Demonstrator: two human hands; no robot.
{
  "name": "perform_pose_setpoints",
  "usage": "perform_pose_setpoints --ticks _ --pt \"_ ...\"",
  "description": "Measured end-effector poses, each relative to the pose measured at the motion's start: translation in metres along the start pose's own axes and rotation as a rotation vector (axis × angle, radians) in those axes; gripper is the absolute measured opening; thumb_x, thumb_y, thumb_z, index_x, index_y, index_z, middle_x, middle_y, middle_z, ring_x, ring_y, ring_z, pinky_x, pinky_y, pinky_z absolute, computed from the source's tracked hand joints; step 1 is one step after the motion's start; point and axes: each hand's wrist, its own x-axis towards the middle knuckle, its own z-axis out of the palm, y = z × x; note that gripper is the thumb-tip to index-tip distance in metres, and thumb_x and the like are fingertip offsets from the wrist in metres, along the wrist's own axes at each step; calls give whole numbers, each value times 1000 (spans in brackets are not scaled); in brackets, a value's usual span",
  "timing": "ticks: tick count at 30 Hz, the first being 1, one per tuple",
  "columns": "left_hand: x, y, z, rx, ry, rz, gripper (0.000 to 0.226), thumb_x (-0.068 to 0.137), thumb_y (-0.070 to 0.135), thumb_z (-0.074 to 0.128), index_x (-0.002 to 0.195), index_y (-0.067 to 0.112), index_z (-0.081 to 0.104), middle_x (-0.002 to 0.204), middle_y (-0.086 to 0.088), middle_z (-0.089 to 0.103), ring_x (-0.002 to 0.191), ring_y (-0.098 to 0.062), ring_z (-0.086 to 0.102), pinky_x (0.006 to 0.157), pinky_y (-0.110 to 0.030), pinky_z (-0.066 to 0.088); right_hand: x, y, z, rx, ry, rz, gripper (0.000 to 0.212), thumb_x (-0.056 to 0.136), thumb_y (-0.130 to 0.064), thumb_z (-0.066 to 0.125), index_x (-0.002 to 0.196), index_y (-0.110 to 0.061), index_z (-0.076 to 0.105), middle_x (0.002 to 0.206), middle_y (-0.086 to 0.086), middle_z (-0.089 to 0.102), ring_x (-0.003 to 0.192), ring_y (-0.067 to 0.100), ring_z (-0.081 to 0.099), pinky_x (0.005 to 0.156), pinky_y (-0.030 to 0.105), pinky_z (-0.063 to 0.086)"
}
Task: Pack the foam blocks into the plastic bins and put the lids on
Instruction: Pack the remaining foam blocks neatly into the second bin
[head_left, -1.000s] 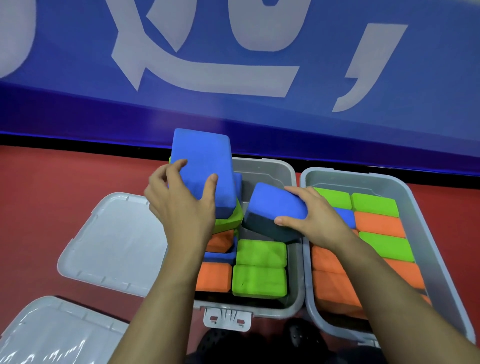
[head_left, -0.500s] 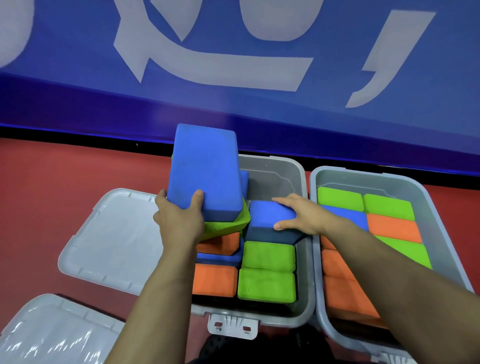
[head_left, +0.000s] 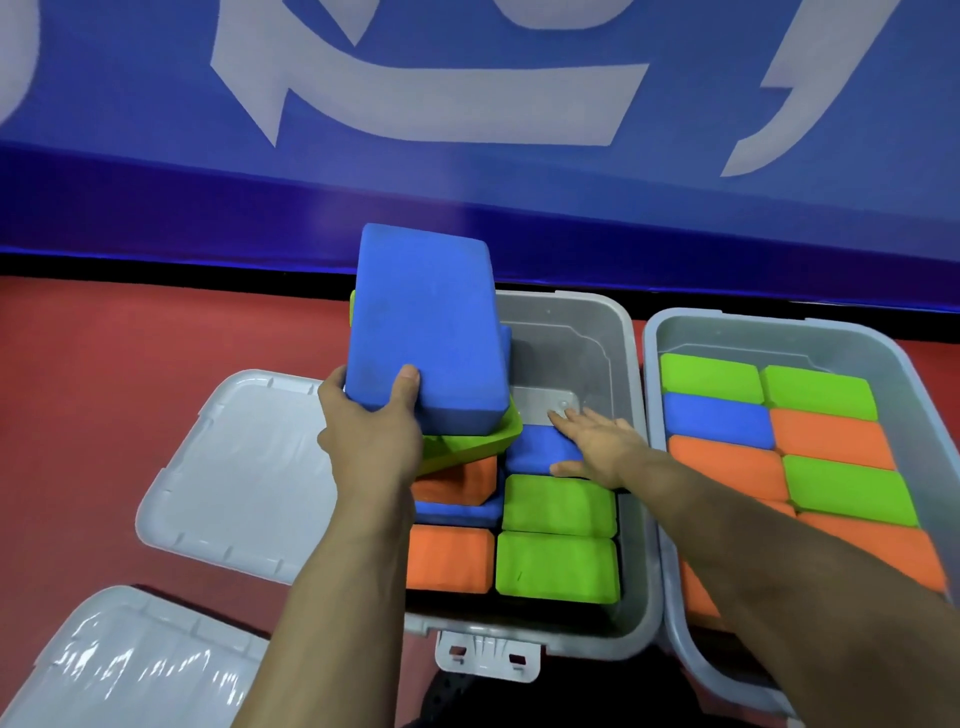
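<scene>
Two grey plastic bins stand side by side on the red floor. The left bin (head_left: 631, 353) holds orange, green and blue foam blocks, with bare bottom at its far right corner. My left hand (head_left: 371, 431) grips a large blue block (head_left: 423, 332) tilted above the bin's left side, over a slanted green block (head_left: 467, 441). My right hand (head_left: 597, 447) lies flat, fingers spread, on a blue block (head_left: 535, 449) set low in the left bin. The right bin (head_left: 883, 348) is packed with green, orange and blue blocks.
Two grey lids lie on the floor at the left: one lid (head_left: 234, 467) beside the left bin, another lid (head_left: 119, 665) at the lower left corner. A blue banner wall (head_left: 467, 156) rises right behind the bins.
My right hand pushed its blue block down into the left bin and flattened on top of it. My left hand slid to the big blue block's near end, tilting it up.
</scene>
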Motion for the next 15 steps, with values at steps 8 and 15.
perform_pose_setpoints --ticks 8,15 --pt "-14 14 11 -238 -26 -66 47 88 33 75 130 19 57 119 3 71 104 -14 70 87 -36 57 -84 -60 -72 1043 266 -97 57 94 -29 70 146 -22 48 146 -2 54 135 11 50 106 24 44" --pt "-49 31 48 -553 -324 -301 56 97 19 66 147 21 42 127 -1 70 91 -12 75 67 -27 60 -161 -90 -115 1730 204 -111 78 77 -32 80 144 -40 40 116 -12 74 114 19 68 109 44 43"
